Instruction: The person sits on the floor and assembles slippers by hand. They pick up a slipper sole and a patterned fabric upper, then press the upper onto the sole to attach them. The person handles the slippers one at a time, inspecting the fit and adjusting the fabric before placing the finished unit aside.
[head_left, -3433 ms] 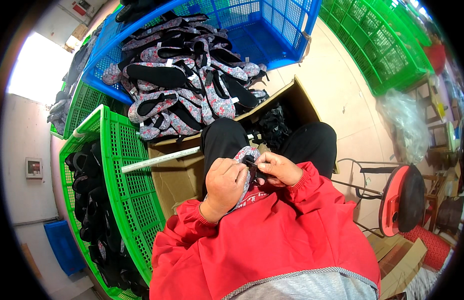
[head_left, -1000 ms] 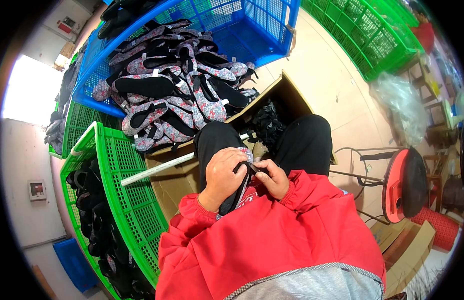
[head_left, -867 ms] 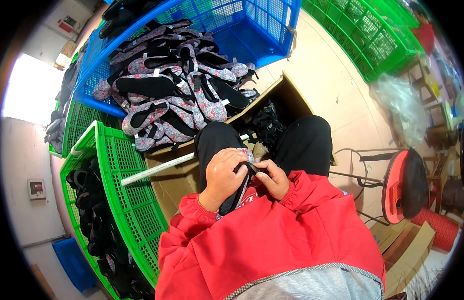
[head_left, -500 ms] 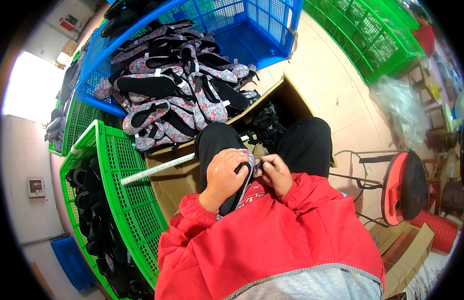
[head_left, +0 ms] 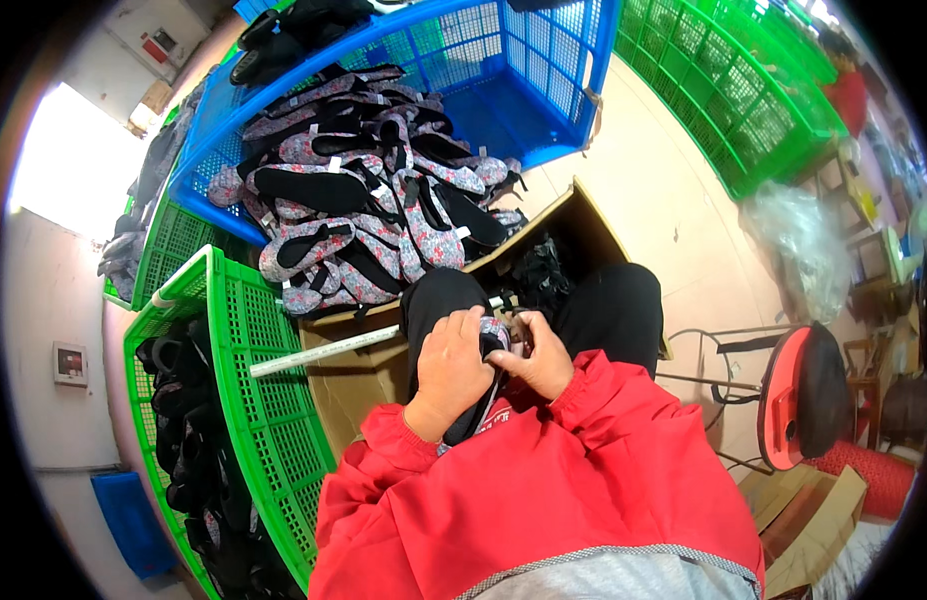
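A floral fabric shoe [head_left: 495, 328] with a dark lining lies over my left thigh, partly covered by my hands. My left hand [head_left: 450, 368] is closed around its left side, fingers pointing away from me. From the right, my right hand [head_left: 539, 358] grips the shoe's far end, thumb pressed toward the opening and fingers curled behind. The exact spot between the fingertips is hidden. Just past my knees, a heap of similar floral shoes [head_left: 423, 235] spills out of a blue plastic crate [head_left: 558, 125].
A cardboard box [head_left: 603, 215] with black scraps [head_left: 541, 275] stands beyond my knees, a white tube [head_left: 323, 352] across its left side. On the left, a green crate [head_left: 268, 400] holds dark shoes. A red-and-black round stool [head_left: 783, 395], clear plastic [head_left: 803, 235] and green crates [head_left: 723, 90] are at right.
My right hand has moved up along the shoe and its thumb now reaches toward the opening. My left hand stays on the shoe, its fingers now straighter. The whole view has shifted slightly.
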Available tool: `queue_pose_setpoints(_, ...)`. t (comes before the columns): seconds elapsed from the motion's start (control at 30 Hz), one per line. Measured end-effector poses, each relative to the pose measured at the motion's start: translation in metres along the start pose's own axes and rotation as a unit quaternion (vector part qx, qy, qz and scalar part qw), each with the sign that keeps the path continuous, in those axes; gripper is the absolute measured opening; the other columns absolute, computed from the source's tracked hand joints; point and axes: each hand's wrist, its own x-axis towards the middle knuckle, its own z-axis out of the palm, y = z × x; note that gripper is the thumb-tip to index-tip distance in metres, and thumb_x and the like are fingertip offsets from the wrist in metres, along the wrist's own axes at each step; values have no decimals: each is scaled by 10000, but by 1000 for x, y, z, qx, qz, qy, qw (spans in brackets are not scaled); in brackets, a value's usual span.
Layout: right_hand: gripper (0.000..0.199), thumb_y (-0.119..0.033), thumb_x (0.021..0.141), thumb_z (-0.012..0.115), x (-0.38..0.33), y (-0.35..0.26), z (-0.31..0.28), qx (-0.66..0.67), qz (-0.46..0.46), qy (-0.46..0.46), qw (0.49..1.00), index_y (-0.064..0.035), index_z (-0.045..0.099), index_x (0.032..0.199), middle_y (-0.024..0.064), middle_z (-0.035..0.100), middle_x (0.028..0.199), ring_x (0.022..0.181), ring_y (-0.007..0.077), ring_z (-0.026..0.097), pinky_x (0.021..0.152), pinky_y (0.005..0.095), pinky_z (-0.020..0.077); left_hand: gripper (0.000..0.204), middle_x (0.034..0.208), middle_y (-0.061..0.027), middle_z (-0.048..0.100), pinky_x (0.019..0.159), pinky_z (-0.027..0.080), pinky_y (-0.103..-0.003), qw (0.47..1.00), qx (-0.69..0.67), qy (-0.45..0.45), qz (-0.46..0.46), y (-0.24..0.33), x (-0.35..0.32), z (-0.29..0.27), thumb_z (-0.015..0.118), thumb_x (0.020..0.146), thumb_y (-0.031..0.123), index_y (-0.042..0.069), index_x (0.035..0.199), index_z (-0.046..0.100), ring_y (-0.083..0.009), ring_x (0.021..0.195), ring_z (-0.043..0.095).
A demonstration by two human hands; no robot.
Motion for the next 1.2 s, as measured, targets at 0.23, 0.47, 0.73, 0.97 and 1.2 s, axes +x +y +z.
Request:
queue_pose_setpoints(0.23, 590, -211, 756, 684, 9, -24, 4, -127, 0, -30, 991, -56, 471, 1283, 209, 644, 1127, 1036, 382, 620, 885, 438, 488, 365, 910, -107, 615, 763, 496, -394, 996, 82, 30, 1, -7, -1, 1, 602, 710, 25, 31, 1074, 632, -300, 874, 603)
queue_pose_setpoints(0.47, 501, -182, 721, 697, 31, 1, 12, -206, 10, -37, 978, -48, 573, 1187, 244, 644, 1049, 1000, 420, 611, 859, 473, 496, 362, 888, -101, 605, 703, 475, -398, 991, 126, 44, 4, -15, 3, 14, 599, 701, 44, 24, 1056, 664, -295, 838, 584)
queue_pose_setpoints(0.73, 362, -40, 686, 682, 29, 25, -5, -159, 1, -52, 986, -21, 643, 1045, 195, 664, 964, 941, 347, 627, 823, 402, 498, 324, 923, -64, 608, 707, 442, -385, 988, 149, 16, 43, -12, -3, 29, 610, 745, 106, 39, 1054, 679, -256, 880, 571)
queue_pose_setpoints(0.97, 372, 143, 719, 621, 21, 25, -15, 23, -48, -84, 995, 20, 638, 1069, 42, 658, 965, 914, 107, 609, 831, 251, 481, 317, 925, -121, 596, 775, 471, -370, 989, 54, 50, 128, -16, -3, 22, 575, 732, 50, -29, 1031, 646, -290, 877, 555)
queue_pose_setpoints(1.2, 392, 153, 690, 584, 6, -18, -30, 122, -116, -160, 973, 16, 650, 1051, 15, 627, 940, 857, 79, 575, 770, 241, 467, 429, 935, -125, 597, 780, 477, -386, 980, 13, 23, 196, -13, -6, -18, 642, 587, 9, -27, 1013, 626, -308, 879, 558)
